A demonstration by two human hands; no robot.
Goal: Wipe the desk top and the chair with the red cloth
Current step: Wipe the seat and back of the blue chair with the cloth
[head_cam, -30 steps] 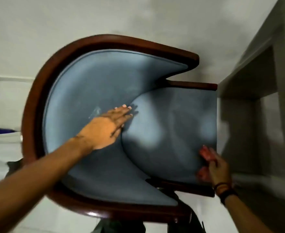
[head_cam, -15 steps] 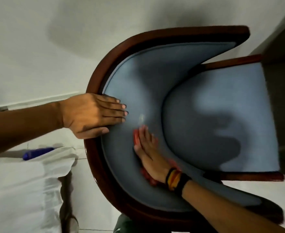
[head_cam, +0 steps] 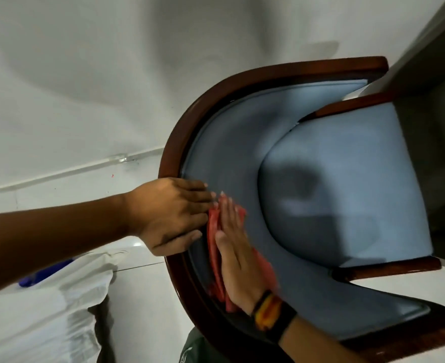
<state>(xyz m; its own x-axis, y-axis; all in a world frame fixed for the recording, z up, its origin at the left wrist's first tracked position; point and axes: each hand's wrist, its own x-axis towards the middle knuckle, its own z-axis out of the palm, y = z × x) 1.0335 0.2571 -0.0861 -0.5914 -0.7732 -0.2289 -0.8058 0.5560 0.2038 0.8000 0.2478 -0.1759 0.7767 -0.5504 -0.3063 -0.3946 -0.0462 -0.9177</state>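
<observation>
We look straight down on the blue-upholstered armchair with a curved dark wooden frame (head_cam: 242, 82). Our left hand (head_cam: 171, 216) lies over its back rail. Just right of it, our right hand (head_cam: 234, 247) lies flat on the crumpled red cloth (head_cam: 212, 242), spread on the inner backrest. A white fabric bundle (head_cam: 40, 310), perhaps bedding, lies left of the chair.

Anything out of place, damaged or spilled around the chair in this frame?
Nothing stands out. The right hand presses the red cloth flat on the chair backrest padding; the left hand steadies the wooden rim. No tears or spills visible.
</observation>
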